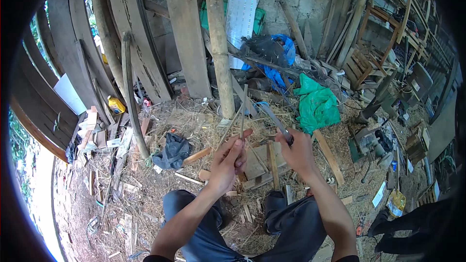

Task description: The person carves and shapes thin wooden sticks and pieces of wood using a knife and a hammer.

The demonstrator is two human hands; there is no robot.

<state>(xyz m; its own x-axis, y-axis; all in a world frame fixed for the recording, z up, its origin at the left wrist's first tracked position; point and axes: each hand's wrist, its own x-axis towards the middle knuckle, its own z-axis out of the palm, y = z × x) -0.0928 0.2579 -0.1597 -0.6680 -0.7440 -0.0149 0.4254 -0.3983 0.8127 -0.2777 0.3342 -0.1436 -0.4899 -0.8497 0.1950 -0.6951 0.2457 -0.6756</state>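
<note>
My left hand (229, 163) is closed round a thin wooden stick (243, 111) that points up and away from me. In my right hand (297, 151) is a knife (276, 122), its dark handle inside the closed fingers and its blade slanting up to the left. The blade and the stick are apart. Beneath and between the hands, a wooden block (257, 164) lies on the ground by my feet.
A bamboo post (219, 43) stands ahead. Green plastic (317, 104) lies at the right, a dark plastic bag (173, 152) at the left. Wood scraps and shavings cover the ground. Another person's dark-clothed legs (412, 228) show at the lower right.
</note>
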